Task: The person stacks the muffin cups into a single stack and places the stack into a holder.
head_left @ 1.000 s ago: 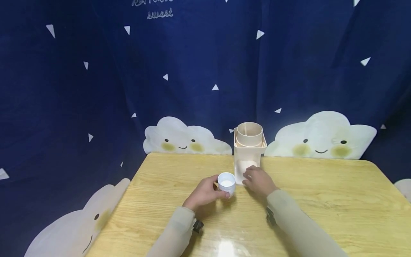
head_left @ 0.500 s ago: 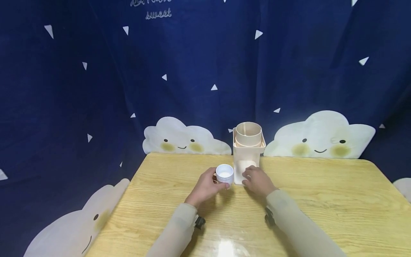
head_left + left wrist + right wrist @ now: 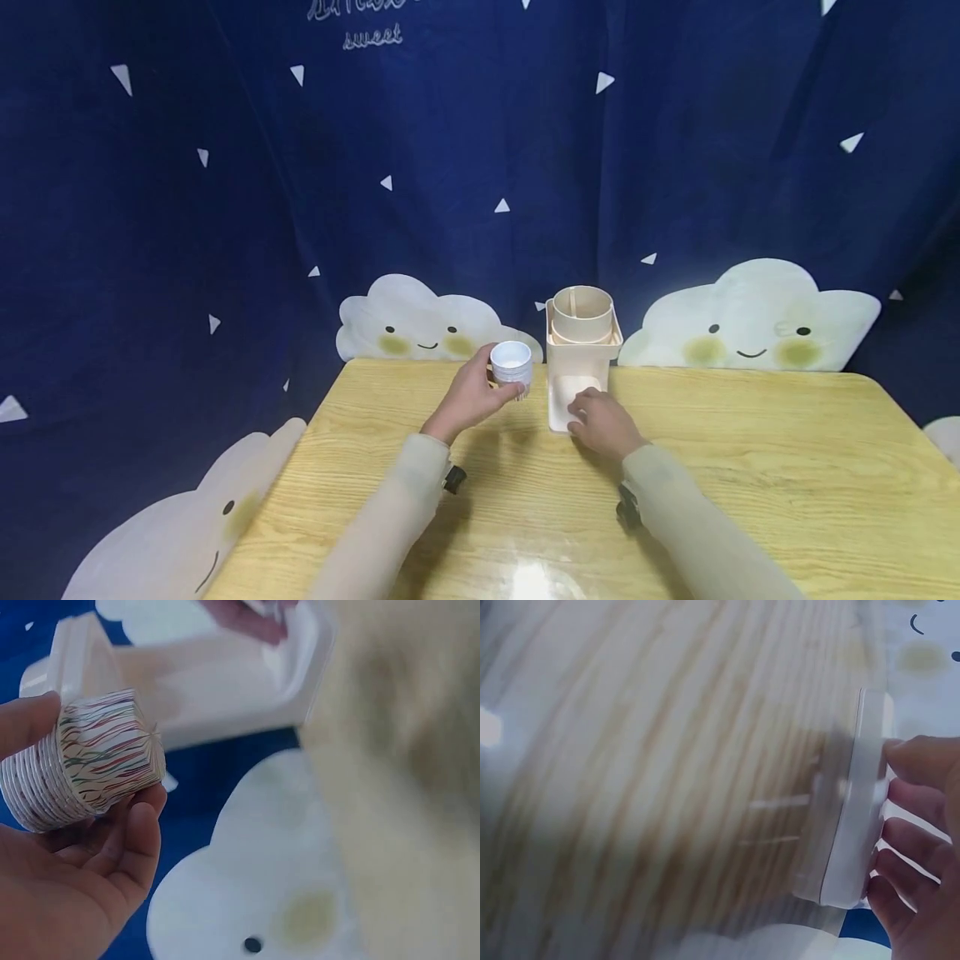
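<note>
My left hand (image 3: pixel 468 398) grips a small stack of nested paper cups (image 3: pixel 512 357), mouths up, raised off the table just left of a beige cup dispenser (image 3: pixel 576 358). Wavy coloured lines run along the cups' sides in the left wrist view, where the thumb lies on one side of the stack (image 3: pixel 105 754) and the bent fingers on the other. The dispenser stands upright with a round open tube (image 3: pixel 582 315) at its top. At its low base, my right hand (image 3: pixel 606 423) rests with bent, spread fingertips touching the base plate (image 3: pixel 855 817).
A light wooden table (image 3: pixel 750 467) lies under both arms. Behind it hangs a dark blue curtain (image 3: pixel 450 125) with white triangles and smiling clouds, close behind the dispenser. Each wrist wears a small black device (image 3: pixel 454 479).
My left hand has lifted the cup stack up and away from me, slightly to the left, from beside the dispenser's base toward its upper part. The right hand stays at the base.
</note>
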{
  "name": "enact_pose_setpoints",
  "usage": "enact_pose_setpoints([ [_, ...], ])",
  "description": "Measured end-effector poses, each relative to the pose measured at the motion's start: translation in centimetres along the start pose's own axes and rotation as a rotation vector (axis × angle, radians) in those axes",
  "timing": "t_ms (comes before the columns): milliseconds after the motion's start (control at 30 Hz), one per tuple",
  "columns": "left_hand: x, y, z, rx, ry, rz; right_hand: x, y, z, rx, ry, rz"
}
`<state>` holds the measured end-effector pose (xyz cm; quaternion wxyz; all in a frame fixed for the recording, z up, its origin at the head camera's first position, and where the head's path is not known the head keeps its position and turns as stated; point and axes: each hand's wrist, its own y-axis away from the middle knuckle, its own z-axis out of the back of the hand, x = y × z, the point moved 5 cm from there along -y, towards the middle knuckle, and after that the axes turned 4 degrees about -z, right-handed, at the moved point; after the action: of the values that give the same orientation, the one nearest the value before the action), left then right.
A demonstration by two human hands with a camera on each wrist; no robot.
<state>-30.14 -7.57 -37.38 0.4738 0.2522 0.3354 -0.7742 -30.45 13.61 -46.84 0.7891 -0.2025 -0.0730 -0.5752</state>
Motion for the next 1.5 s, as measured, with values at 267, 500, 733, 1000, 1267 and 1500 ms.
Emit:
enact_pose_setpoints([
  [267,-2.7,-2.6,3.9,-0.044,-0.036,-0.044,-0.4,-0.2,-0.3,-0.002,-0.013,-0.013],
  [500,-5.3,-5.8,5.1,-0.038,0.022,-0.028,-0.8,-0.1,-0.1,-0.011,-0.002,-0.011],
  [733,-8.5,-9.0,5.0,-0.02,0.042,-0.024,-1.1,-0.1,0.2,-0.002,-0.025,-0.025],
  [1000,-12.9,-11.3,4.4,0.028,-0.031,-0.058,-0.9,0.1,0.5,0.006,-0.015,-0.013],
  [1267,-15.1,-12.6,3.1,0.069,-0.107,0.038,-0.2,-0.1,0.4,-0.021,0.013,0.067],
  [1500,-15.5,-13.5,1.4,0.137,-0.175,0.004,0.0,-0.2,0.2,-0.034,0.036,0.066],
])
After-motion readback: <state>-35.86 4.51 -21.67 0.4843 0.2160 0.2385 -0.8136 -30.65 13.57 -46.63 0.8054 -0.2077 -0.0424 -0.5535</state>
